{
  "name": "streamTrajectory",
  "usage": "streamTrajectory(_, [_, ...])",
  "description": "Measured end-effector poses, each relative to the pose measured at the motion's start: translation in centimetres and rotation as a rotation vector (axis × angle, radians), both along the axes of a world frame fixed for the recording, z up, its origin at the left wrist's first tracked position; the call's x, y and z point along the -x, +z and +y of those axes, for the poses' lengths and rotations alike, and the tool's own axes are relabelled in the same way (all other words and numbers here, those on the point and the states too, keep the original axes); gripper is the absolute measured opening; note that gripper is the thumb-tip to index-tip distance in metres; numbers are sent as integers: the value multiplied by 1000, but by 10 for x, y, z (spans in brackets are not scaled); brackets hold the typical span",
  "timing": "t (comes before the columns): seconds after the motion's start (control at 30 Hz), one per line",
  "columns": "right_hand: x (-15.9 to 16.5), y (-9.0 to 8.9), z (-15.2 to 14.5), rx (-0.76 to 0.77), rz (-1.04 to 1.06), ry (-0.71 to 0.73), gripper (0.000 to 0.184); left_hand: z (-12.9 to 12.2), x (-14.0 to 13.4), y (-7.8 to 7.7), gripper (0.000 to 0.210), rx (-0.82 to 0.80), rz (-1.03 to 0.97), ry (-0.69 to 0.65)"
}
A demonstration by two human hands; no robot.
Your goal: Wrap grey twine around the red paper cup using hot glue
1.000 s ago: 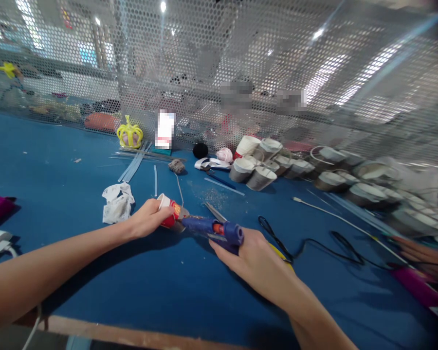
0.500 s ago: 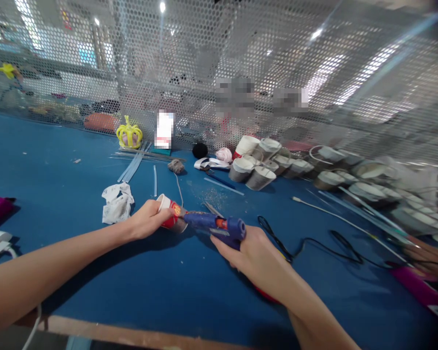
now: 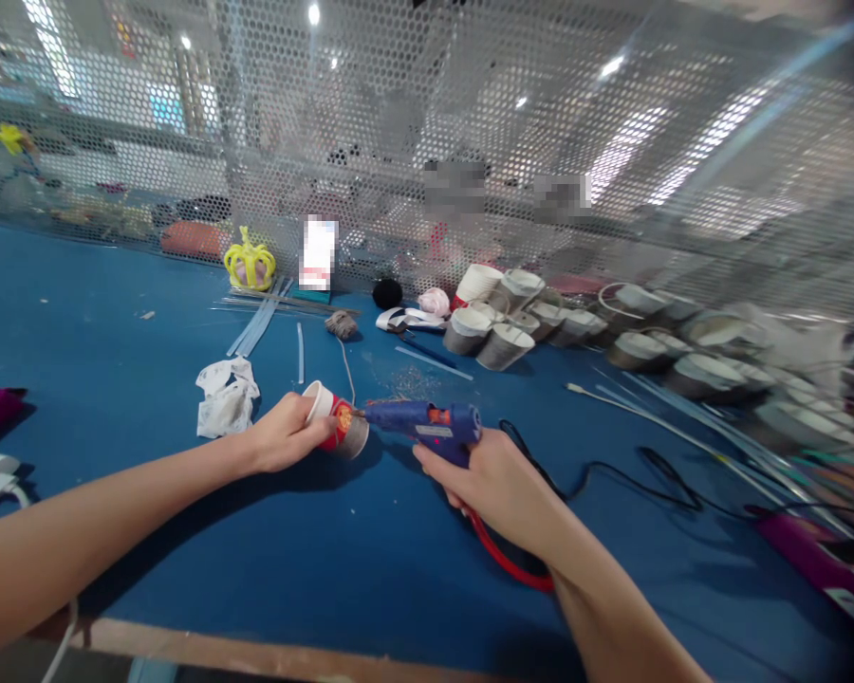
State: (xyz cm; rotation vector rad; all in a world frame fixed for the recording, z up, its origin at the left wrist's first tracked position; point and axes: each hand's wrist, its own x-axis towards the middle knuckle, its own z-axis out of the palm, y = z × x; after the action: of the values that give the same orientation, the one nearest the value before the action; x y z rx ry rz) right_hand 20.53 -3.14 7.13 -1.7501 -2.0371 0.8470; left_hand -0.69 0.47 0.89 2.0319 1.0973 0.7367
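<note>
Paper cup (image 3: 344, 427): was held tilted over the blue table (image 3: 399, 569), grey yarn (image 3: 357, 438) wrapped around its lower part.
Left hand (image 3: 288, 434): fingers were clasped around the cup near its rim.
Glue gun (image 3: 427, 423): was gripped by the right hand (image 3: 494, 476), nozzle (image 3: 360, 414) held at the cup.
Yarn ball (image 3: 342, 324): was seen beyond the cup.

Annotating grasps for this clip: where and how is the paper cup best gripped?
On the paper cup, probably the red wall near the mouth, from the person's left: the cup tilts, mouth toward the left hand, while grey yarn wraps the base end and the blue glue gun points in from the right.
</note>
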Motion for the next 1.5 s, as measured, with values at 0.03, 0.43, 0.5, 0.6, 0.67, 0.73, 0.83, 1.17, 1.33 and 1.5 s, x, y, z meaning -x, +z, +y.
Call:
streamTrajectory(0.03, [0, 0, 1, 4, 1, 2, 36, 0, 0, 0, 23, -8, 2, -4])
streamTrajectory(0.43, [0, -3, 7, 44, 24, 21, 38, -1, 0, 0, 25, -45, 25, -12])
streamTrajectory(0.5, [0, -4, 7, 46, 23, 18, 37, -1, 0, 0, 25, -53, 29, -17])
streamTrajectory(0.6, [0, -3, 5, 43, 26, 6, 35, -1, 0, 0, 24, -47, 18, -14])
streamTrajectory(0.67, [0, -1, 3, 42, 29, 1, 36, 0, 1, -1, 24, -16, 12, 7])
streamTrajectory(0.73, [1, 0, 0, 33, 26, -3, 36, 1, 1, -3, 25, 36, 4, 46])
streamTrajectory(0.83, [1, 0, -3, 6, 24, -9, 34, 3, 1, -6, 28, 114, -26, 81])
streamTrajectory(1.17, [3, -4, -9, -62, -39, 38, 21, 2, -3, 1, 29, 333, -299, 14])
streamTrajectory(1.33, [3, -3, -10, -17, -33, 52, 22, 2, -3, 0, 28, 435, -393, -39])
streamTrajectory(1.5, [-3, 1, -2, 115, 143, 52, 25, 6, -2, -5, 24, 289, -274, 123])
